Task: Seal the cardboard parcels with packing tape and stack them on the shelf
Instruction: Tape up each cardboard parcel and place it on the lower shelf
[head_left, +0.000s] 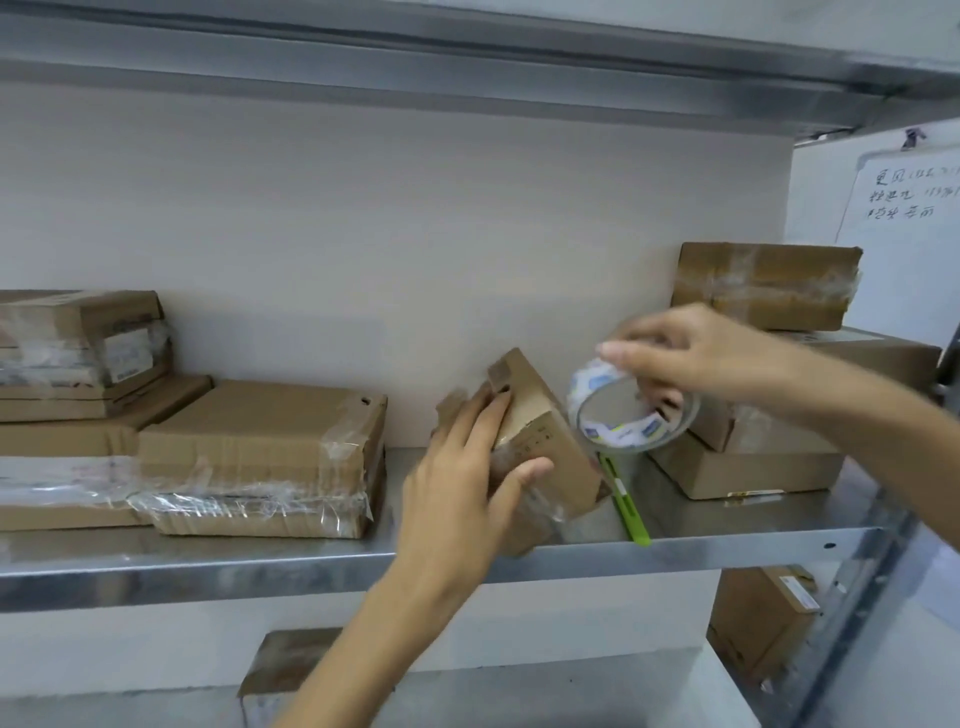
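small parcel (545, 431): stood tilted on one edge on the metal shelf (208, 566), near the front lip, between the stacks at left and right; clear film is seen over its lower near corner.
left hand (467, 483): curled round the small parcel, thumb laid on the near face, fingers spread over the upper left side.
right hand (696, 353): closed on the tape roll (628, 415), its rim gripped from above.
tape roll: held just right of the small parcel, above the shelf; contact between them cannot be told through the blur.
green cutter (626, 501): laid on the shelf below the tape roll, its end reaching the front lip.
taped parcels (260, 447): stacked flat at left.
right stack (763, 286): piled behind the right hand.
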